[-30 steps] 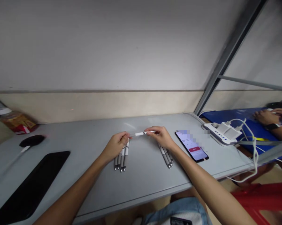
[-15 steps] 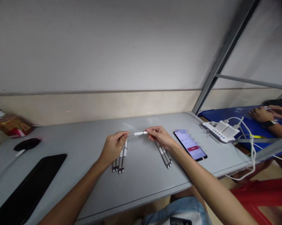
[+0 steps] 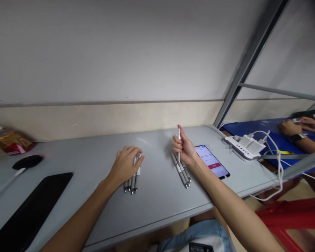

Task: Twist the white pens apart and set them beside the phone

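A white and grey ballpoint pen [image 3: 178, 140] stands nearly upright in my right hand [image 3: 185, 148], whose fingers wrap round its barrel. The thumb is up by the pen's upper end. Below that hand lie several similar pens [image 3: 183, 174] side by side on the grey table, tips toward me. My left hand [image 3: 127, 162] rests over another row of pens [image 3: 133, 183], its thumb apart from the curved fingers. It covers their upper parts, and I see no pen lifted in it.
A phone with a lit timer screen [image 3: 212, 163] lies right of my right hand, beside a white power strip [image 3: 242, 147] with cables. On the left are a black slab [image 3: 34, 210], a black mouse-like object [image 3: 27, 161] and a jar [image 3: 12, 140]. Another person's hands [image 3: 291, 127] work over a blue surface.
My hands have moved apart. The pen held level between both is now upright in my right hand alone. My left hand has let go of it and come down over the left pens.
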`<state>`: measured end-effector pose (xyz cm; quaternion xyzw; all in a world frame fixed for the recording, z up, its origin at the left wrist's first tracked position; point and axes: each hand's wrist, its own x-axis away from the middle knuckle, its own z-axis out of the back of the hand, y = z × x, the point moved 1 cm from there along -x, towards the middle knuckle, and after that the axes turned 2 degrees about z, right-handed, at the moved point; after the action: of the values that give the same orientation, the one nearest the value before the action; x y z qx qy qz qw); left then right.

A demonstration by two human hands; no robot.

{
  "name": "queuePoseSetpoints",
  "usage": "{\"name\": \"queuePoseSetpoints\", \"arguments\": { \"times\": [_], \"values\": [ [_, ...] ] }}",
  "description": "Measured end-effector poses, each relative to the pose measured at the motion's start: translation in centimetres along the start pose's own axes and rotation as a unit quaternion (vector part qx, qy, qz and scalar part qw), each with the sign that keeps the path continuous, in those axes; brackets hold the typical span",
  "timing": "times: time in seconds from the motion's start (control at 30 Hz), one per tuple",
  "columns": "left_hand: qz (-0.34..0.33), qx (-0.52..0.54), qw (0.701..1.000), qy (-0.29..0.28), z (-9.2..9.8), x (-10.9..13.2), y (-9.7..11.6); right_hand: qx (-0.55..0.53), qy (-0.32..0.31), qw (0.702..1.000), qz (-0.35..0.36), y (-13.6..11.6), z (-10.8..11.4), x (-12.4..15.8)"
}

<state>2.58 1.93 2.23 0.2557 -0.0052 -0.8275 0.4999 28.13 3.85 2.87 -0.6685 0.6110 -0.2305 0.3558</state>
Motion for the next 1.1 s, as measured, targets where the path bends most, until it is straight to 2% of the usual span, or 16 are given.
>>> {"name": "queuePoseSetpoints", "arguments": {
  "times": [0.27,0.43,0.6,0.77,1.1],
  "values": [
    [0.002,-0.049,0.998,-0.029,-0.6,0.3,-0.3,-0.042,-0.020,0.999,-0.002,-0.1,-0.1,0.0],
    [-0.004,-0.049,0.998,-0.046,-0.7,0.4,-0.3,-0.023,-0.011,1.000,-0.014,0.0,-0.7,0.3],
    [-0.007,-0.052,0.997,-0.060,-0.6,0.5,0.0,-0.044,-0.048,0.998,-0.026,0.2,-1.0,0.4],
    [-0.003,-0.057,0.997,-0.060,-0.7,0.5,0.0,-0.054,-0.043,0.997,-0.032,0.4,-1.0,0.4],
    [-0.004,-0.051,0.997,-0.053,-0.9,0.5,-0.2,-0.004,-0.055,0.998,-0.025,0.5,-1.3,0.7]
  ]
}}
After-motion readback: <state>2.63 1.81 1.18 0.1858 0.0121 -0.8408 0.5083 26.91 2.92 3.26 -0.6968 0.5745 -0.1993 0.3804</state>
